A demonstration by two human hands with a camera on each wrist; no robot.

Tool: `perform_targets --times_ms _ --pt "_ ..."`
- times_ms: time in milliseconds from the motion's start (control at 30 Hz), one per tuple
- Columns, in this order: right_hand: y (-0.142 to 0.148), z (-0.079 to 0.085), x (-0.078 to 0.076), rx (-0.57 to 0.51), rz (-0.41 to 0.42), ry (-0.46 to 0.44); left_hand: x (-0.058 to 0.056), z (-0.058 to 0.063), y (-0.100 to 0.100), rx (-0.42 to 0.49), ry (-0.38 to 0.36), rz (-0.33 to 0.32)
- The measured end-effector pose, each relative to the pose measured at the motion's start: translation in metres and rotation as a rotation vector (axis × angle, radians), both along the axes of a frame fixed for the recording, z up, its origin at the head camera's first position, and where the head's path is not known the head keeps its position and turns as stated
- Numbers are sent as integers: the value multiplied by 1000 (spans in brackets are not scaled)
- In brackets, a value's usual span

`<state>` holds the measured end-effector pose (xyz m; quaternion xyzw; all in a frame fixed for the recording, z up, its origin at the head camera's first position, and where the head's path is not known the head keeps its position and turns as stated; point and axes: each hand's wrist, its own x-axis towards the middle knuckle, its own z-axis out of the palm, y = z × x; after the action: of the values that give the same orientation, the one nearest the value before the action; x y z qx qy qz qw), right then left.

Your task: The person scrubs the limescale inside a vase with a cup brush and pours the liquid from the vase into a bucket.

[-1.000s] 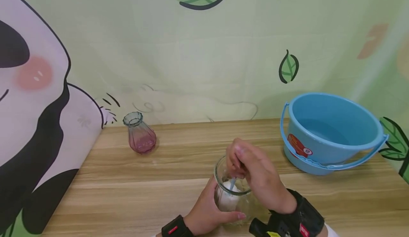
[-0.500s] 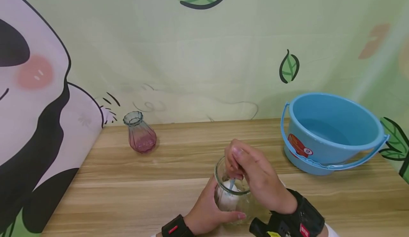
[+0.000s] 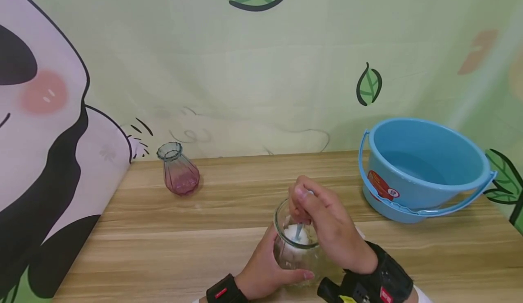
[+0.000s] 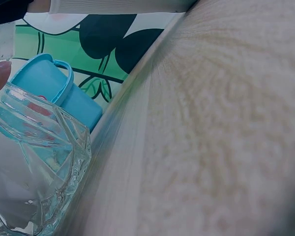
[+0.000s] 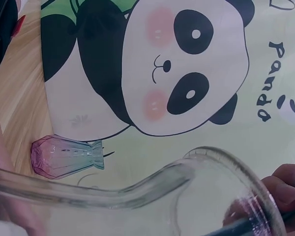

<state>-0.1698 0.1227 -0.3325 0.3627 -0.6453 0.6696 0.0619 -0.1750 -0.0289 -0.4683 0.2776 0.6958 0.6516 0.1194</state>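
In the head view, a clear glass jar (image 3: 300, 263) stands on the wooden table, its mouth tilted slightly. My left hand (image 3: 261, 269) grips it from the left, thumb across the near side. My right hand (image 3: 333, 230) is above the mouth, fingers curled round the grey-blue handle of a cup brush (image 3: 295, 235). The brush's white, sponge-like head is inside the jar. In the right wrist view, the dark handle (image 5: 236, 228) passes through the jar's neck (image 5: 187, 172). The left wrist view shows the jar's thick faceted base (image 4: 64, 162); most of the left hand is out of sight there.
A ribbed glass vase (image 3: 181, 176), pink below and blue-grey above, stands at the back left of the table (image 3: 229, 207). At the right is a blue bucket (image 3: 408, 198) with its handle lowered to the front. A printed panda backdrop (image 3: 265, 89) hangs behind.
My right hand has risen slightly, and the white brush head sits higher inside the jar. My left hand and the jar stay in place.
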Motion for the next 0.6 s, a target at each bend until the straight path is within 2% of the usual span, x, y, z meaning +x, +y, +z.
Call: perform_targets --times_ms 200,433,600 --pt "-1 0 0 40 -46 7 -7 -21 0 -26 2 19" --pt "-1 0 1 61 -92 5 -8 -24 1 -22 36 21" --pt "-1 -1 1 66 -119 -3 -7 -24 1 -25 32 30"
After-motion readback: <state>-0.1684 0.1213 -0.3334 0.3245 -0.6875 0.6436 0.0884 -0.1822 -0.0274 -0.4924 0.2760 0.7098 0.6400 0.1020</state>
